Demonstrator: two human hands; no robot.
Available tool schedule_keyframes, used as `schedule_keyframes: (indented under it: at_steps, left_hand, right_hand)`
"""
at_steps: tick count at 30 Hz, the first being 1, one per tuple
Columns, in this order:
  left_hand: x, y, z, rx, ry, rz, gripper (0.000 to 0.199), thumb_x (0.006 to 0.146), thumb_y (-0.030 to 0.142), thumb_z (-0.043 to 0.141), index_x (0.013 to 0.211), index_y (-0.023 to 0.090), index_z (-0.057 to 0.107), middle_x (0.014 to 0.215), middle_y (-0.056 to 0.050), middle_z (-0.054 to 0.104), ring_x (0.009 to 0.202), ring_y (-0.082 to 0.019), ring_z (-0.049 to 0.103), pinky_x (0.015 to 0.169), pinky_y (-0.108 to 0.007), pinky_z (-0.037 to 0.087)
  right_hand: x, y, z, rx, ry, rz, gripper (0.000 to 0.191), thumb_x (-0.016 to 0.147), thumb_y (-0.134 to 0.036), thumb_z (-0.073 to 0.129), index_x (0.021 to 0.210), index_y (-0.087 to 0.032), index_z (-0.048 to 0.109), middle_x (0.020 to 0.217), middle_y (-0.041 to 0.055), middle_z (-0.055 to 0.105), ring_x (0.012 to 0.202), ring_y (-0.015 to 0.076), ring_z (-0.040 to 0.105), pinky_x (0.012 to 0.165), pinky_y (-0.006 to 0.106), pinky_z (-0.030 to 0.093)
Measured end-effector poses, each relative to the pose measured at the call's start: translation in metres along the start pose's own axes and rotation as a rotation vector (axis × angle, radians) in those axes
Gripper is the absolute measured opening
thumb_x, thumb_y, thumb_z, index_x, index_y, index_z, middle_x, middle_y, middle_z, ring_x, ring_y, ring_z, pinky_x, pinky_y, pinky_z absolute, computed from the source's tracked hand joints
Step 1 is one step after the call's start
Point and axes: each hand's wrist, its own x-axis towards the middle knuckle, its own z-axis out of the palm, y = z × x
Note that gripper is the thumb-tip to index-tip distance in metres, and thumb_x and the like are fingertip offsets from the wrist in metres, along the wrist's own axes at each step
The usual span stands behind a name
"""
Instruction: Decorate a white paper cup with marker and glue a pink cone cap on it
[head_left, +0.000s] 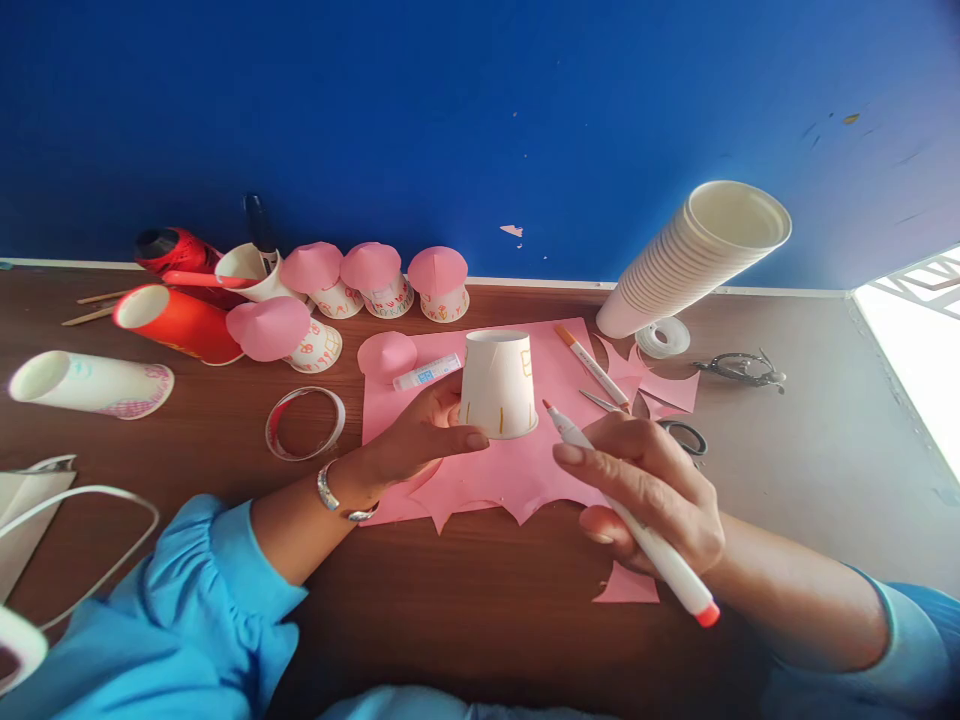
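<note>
My left hand [427,425] grips a white paper cup [495,385] held upside down above the pink paper. Yellowish lines are drawn along its rim, with a small window shape on its right side. In my right hand [652,490] is a white marker [652,550] with a red end cap; its uncovered tip points at the cup, a little apart from it. Under both hands lies a pink sheet of paper [480,485] with curved cut-outs. A glue stick [427,372] and a pink paper cone [388,353] rest on it behind my left hand.
Several decorated cups with pink cone roofs [439,272] stand along the blue wall. A tall stack of paper cups [675,270] leans at the back right. Scissors [684,436], an orange-banded marker [592,365] and tape rolls [305,423] lie around the sheet. Eyeglasses [742,370] sit farther right.
</note>
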Motion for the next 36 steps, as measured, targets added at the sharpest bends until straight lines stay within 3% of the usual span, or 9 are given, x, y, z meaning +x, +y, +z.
schedule_keyframes:
  at_steps: [4,7,27,36]
  left_hand:
    - [-0.0006,-0.0003,-0.0006,-0.008,-0.007,-0.009,0.059,0.079,0.044,0.093,0.132,0.027,0.074,0.140,-0.011,0.076,0.138,-0.039,0.063,0.114,-0.057,0.050]
    - [-0.0007,-0.0017,-0.0022,-0.009,-0.007,-0.024,0.058,0.080,0.042,0.092,0.134,0.028,0.074,0.141,-0.011,0.075,0.138,-0.039,0.063,0.114,-0.056,0.050]
    - [0.0007,0.0017,0.0005,0.021,-0.020,-0.013,0.052,0.082,0.037,0.091,0.131,0.028,0.075,0.134,-0.010,0.077,0.132,-0.037,0.066,0.111,-0.053,0.051]
    - [0.0005,-0.0011,-0.0015,0.011,-0.026,-0.027,0.054,0.083,0.037,0.090,0.134,0.026,0.074,0.138,-0.012,0.076,0.134,-0.038,0.065,0.112,-0.056,0.051]
  right_hand:
    - [0.0037,-0.0056,0.0034,0.069,0.006,0.015,0.016,0.105,-0.014,0.056,0.117,-0.013,0.067,0.080,0.0043,0.069,0.068,0.0169,0.068,0.056,0.031,0.059]
    - [0.0036,-0.0046,0.0078,0.111,0.041,0.041,0.013,0.100,-0.009,0.059,0.109,-0.015,0.064,0.075,0.0021,0.066,0.063,0.0162,0.066,0.051,0.029,0.056]
    - [0.0025,-0.0034,0.0090,0.083,0.008,0.069,0.025,0.092,-0.004,0.064,0.113,-0.018,0.063,0.078,0.0025,0.068,0.066,0.0181,0.069,0.054,0.030,0.057]
    - [0.0024,-0.0057,0.0095,0.123,0.006,0.072,0.018,0.093,-0.004,0.062,0.106,-0.017,0.062,0.074,0.0025,0.067,0.061,0.0167,0.065,0.052,0.029,0.053]
